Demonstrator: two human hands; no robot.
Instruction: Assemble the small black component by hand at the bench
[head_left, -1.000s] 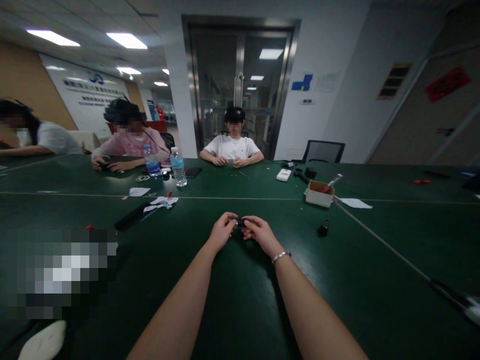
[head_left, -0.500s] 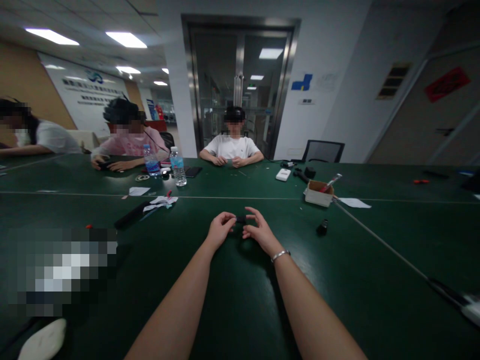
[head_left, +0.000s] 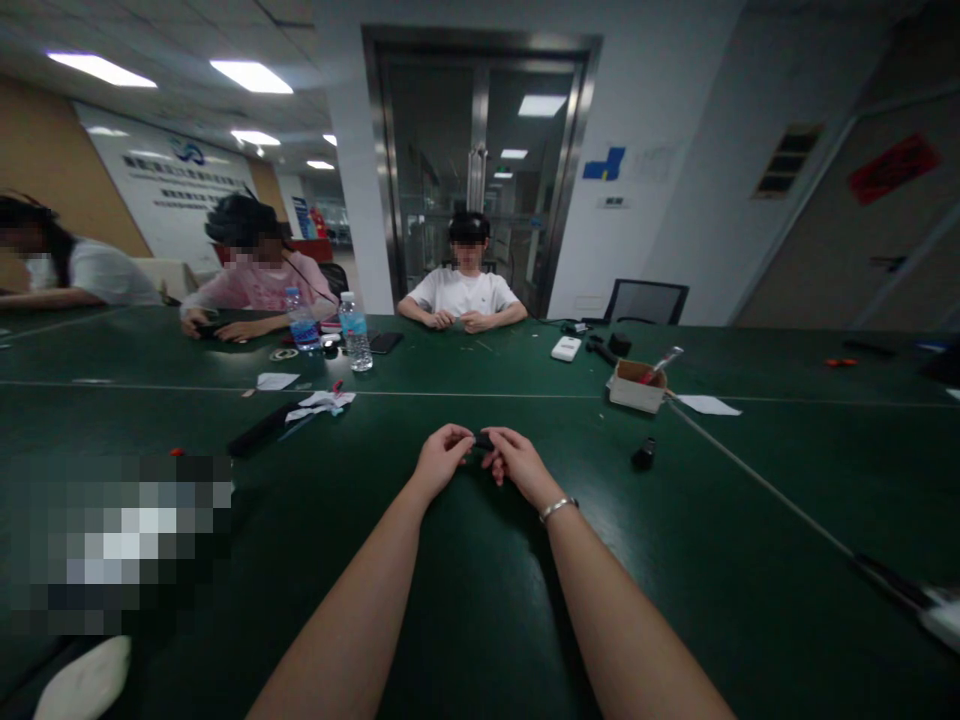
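Note:
Between my hands, just above the green table (head_left: 480, 600), is a small black object (head_left: 483, 440); its kind is too small to make out. My left hand (head_left: 444, 458) pinches its left end between thumb and fingers. On the other end, the fingers of my right hand (head_left: 519, 466) are closed, thumb and index together, with a silver bracelet (head_left: 559, 508) at that wrist. Off to the right of my hands lies a second small black object (head_left: 643, 454) with a shiny end.
A small open box (head_left: 637, 390) with a pen-like item stands right of centre. Water bottles (head_left: 356, 335) stand far left, near crumpled paper (head_left: 322, 402) and a black tube-like item (head_left: 262, 432). A white mouse-shaped object (head_left: 86, 680) lies near left. Across the table sits a person (head_left: 465, 295).
My right hand's spread fingers have closed onto the right end of the black object. My left hand has kept its pinch in nearly the same place.

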